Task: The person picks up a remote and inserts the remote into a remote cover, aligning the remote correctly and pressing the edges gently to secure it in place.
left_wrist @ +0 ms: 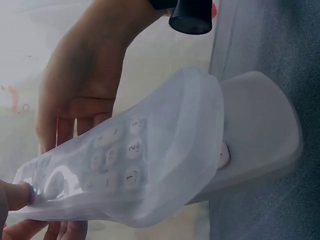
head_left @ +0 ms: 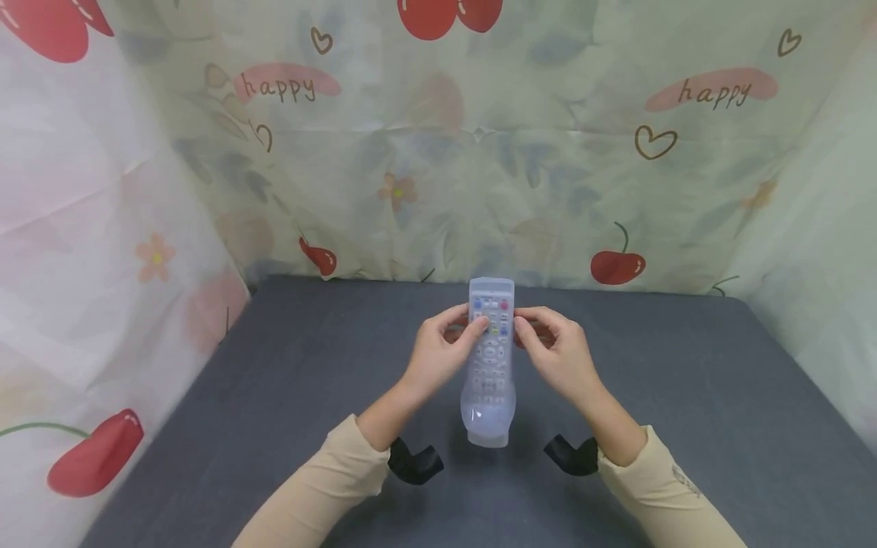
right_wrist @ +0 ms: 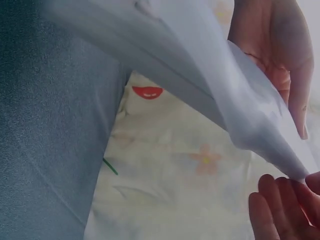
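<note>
A pale remote control (left_wrist: 260, 120) with several buttons stands tilted above the dark table, partly inside a translucent sleeve-like cover (head_left: 488, 403). In the left wrist view its bare lower end sticks out of the cover's wide, bulging end. My left hand (head_left: 438, 346) pinches the left edge near the top, thumb on the button face and fingers behind. From the other side my right hand (head_left: 562, 350) pinches the right edge at about the same height, thumb at the edge. Fingers behind the remote are partly hidden.
The dark grey table (head_left: 308, 380) spreads out under both hands. Printed cloth (head_left: 479, 213) with cherries and hearts hangs behind it and along the sides. Black wrist-camera mounts (head_left: 416, 463) protrude inward from both wrists.
</note>
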{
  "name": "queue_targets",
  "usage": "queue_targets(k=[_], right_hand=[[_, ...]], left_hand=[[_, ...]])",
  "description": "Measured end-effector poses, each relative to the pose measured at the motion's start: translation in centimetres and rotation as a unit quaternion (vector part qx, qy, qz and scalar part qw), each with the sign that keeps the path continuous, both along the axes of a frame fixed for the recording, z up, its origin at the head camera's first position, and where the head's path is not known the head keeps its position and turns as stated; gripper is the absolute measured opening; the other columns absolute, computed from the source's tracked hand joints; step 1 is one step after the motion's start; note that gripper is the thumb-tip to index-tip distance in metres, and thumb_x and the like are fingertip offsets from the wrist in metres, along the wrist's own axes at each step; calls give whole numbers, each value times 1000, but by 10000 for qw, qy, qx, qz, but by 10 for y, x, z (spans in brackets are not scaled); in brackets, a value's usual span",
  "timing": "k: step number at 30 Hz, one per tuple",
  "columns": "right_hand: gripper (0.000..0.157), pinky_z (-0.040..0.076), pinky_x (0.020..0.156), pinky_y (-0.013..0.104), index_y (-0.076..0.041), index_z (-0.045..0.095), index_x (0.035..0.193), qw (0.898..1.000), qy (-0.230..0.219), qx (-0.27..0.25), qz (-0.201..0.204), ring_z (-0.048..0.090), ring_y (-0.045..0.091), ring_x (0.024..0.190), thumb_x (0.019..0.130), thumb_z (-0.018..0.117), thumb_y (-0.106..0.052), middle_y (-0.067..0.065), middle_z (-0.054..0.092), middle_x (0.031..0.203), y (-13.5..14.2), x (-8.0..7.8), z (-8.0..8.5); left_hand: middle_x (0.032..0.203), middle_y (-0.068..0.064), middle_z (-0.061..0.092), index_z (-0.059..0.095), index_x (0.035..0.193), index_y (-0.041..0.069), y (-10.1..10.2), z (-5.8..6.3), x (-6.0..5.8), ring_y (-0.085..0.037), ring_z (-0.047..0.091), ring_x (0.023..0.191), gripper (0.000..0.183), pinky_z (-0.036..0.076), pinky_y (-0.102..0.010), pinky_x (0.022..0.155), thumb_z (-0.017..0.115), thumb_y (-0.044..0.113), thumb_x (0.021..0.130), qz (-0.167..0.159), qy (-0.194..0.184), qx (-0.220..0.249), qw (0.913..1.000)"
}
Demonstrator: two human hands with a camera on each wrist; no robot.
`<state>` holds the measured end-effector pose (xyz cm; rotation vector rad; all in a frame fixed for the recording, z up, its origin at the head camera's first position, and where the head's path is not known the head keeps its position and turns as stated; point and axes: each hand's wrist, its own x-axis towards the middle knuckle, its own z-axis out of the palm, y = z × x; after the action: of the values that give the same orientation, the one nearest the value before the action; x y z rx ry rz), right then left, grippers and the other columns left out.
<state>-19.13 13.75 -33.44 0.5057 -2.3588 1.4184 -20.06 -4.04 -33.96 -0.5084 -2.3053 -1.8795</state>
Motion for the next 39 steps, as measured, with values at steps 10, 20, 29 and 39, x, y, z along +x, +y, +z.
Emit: queue_targets(k=[10,20,29,39], right_hand=[[5,53,58,21,1,67,85,9960,565,527,-453,60,8,65,85,62,-2,11,66,79,-2,3,1],[8,52,56,26,-3,58,76,9826,1287,1248,-493,53,11,62,80,59,4,4,54,72,-4,7,5],[10,48,56,24,-5,56,75,9644,1901,1787,-423,49,12,61,77,61,3,4,50,70,-5,5,7],[14,42,51,19,-7,54,73,9431,2496,2156,-425,49,7,58,72,63,4,2,49,68,-4,8,1]], left_hand=[[111,-15,67,57,128,7,-5,-3,1,-28,69,89,38,56,-29,71,60,20,92,-416,114,-501,9978],[108,-17,68,61,122,5,-1,-5,2,-27,69,84,35,56,-27,67,64,16,89,-466,28,-126,9988],[105,-23,66,62,121,4,8,-3,6,-19,69,78,35,57,-32,66,64,10,88,75,-580,970,9936],[107,-25,66,62,119,0,14,-4,9,-8,65,71,34,56,-27,61,65,7,86,421,-642,1503,9857]])
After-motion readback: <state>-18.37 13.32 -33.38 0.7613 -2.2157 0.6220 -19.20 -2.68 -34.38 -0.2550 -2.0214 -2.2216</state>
